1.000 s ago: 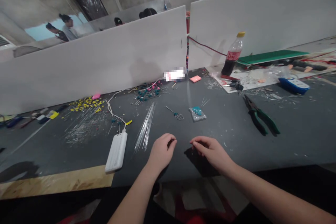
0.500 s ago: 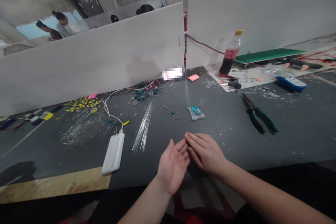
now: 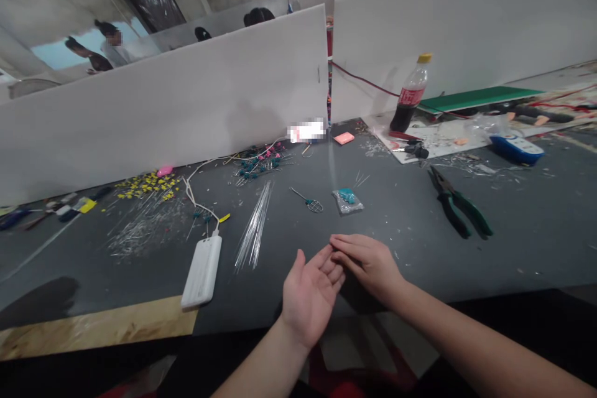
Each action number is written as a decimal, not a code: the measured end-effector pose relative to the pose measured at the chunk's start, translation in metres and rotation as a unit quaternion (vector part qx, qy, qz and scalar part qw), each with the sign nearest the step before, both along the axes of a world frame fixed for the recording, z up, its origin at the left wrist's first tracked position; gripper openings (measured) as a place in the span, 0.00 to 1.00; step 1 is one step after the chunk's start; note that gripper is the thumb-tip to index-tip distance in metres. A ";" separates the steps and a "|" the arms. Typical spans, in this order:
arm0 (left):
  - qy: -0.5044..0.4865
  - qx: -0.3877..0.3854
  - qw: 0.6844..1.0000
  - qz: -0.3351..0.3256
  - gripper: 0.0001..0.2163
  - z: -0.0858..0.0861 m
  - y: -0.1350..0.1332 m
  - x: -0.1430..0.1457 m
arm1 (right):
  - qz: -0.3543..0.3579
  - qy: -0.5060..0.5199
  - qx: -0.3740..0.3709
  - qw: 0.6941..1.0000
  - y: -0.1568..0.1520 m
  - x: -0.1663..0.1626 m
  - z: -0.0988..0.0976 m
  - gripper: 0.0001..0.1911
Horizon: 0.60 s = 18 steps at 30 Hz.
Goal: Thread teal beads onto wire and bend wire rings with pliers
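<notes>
Palm up, my left hand [image 3: 311, 295] is open over the table's front edge, its fingers slightly curled. My right hand [image 3: 368, 264] comes in from the right, fingers and thumb closed together at the left hand's fingertips. Whatever is between them, if anything, cannot be made out. Beyond the hands lie a small racket-shaped wire piece [image 3: 314, 205] with a teal bead and a clear plastic bag [image 3: 347, 201] with teal bits inside. To the left is a bundle of straight metal wires [image 3: 254, 227]. Pliers [image 3: 454, 202] with dark green handles rest on the right.
A white power bank [image 3: 201, 270] with a cable lies at left, near yellow pieces [image 3: 147, 186] and loose wires. Teal and pink beaded wires [image 3: 259, 165] sit at the back. A cola bottle [image 3: 410, 93] stands before the white partition [image 3: 396, 31]. People are behind it.
My right hand has shifted slightly, its thumb drawing up closer to the fingers. My left hand has turned a little more palm up. The things on the table have stayed put.
</notes>
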<state>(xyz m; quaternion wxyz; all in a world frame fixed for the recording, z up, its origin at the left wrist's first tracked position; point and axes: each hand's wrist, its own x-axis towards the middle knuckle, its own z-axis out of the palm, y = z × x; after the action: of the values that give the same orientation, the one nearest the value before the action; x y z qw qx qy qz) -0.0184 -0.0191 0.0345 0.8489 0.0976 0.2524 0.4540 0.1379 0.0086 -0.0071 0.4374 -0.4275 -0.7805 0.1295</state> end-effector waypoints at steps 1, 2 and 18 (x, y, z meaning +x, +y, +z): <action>0.001 -0.001 1.000 0.006 0.31 0.001 0.001 -0.002 | 0.006 -0.014 0.020 1.000 -0.001 0.000 -0.001 0.15; 0.001 0.003 1.000 0.011 0.31 0.002 0.002 -0.004 | 0.009 -0.026 0.036 0.999 -0.003 0.000 -0.001 0.16; 0.009 0.082 0.997 0.003 0.32 0.004 0.002 -0.006 | -0.022 0.229 -0.190 0.954 -0.003 0.000 0.012 0.04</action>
<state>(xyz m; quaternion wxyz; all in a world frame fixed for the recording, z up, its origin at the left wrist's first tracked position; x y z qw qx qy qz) -0.0246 -0.0168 0.0383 0.8346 0.1702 0.2227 0.4743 0.1375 0.0051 0.0050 0.5177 -0.4786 -0.6108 0.3603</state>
